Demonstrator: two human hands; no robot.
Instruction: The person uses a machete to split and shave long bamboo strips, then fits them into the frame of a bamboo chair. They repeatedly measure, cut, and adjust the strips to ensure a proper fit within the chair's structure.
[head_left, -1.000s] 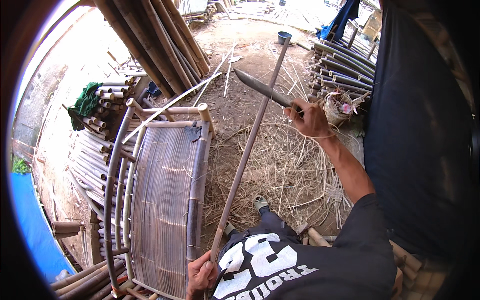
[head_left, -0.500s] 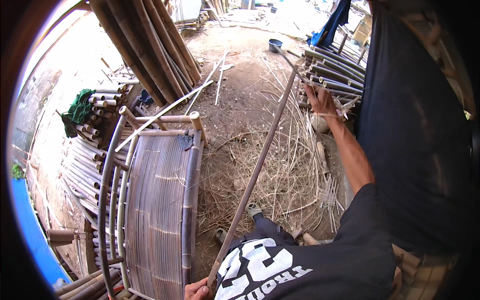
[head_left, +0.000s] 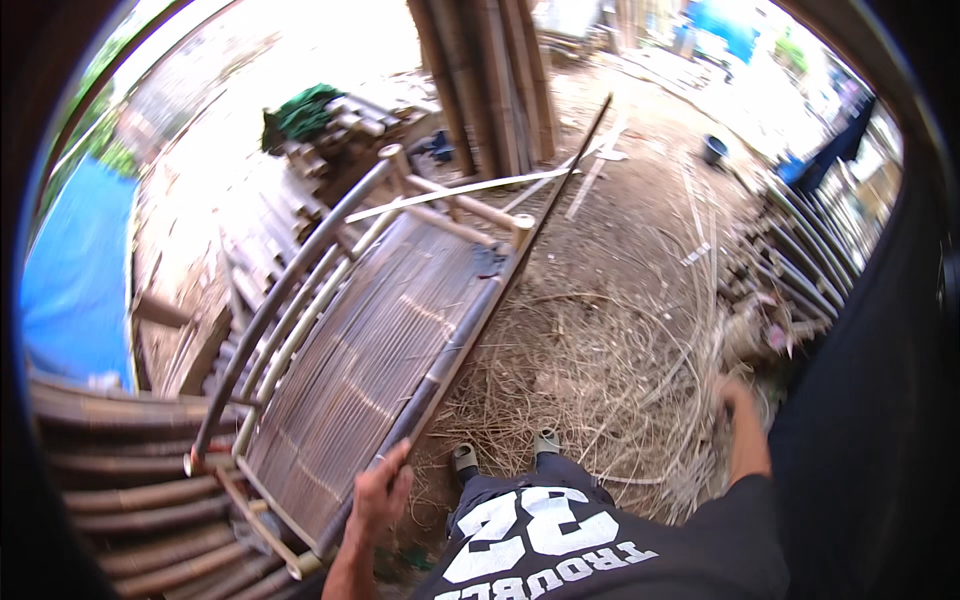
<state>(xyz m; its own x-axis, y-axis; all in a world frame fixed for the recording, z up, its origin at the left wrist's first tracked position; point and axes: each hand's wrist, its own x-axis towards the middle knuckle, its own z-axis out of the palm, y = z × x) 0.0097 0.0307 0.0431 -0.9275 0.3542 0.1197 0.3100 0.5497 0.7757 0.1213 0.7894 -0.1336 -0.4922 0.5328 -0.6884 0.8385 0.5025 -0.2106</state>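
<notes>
My left hand point(head_left: 382, 490) is closed round the near end of a long, dark bamboo strip point(head_left: 558, 195). From that hand the strip slants away along the front rail of a bamboo bench point(head_left: 370, 340), its far end rising past the bench's far corner post. Whether the strip touches the rail, I cannot tell. The bench has a slatted seat and a railed back on its left side. Off to the right, my right hand point(head_left: 738, 400) hangs low over the shavings, away from the strip. Motion blurs its fingers, and nothing clear shows in them.
Thin bamboo shavings point(head_left: 590, 370) litter the ground before my feet. Bundled poles point(head_left: 800, 250) lie at the right beside a dark hanging cloth point(head_left: 850, 440). Upright poles point(head_left: 490, 90) stand beyond the bench. Thick poles point(head_left: 150, 500) lie at the lower left. A dark bucket point(head_left: 714, 150) sits farther off.
The view has turned left. The bamboo strip has swung from in front of me to beside the bench, still in my left hand. My right hand has left its far end and come nearer.
</notes>
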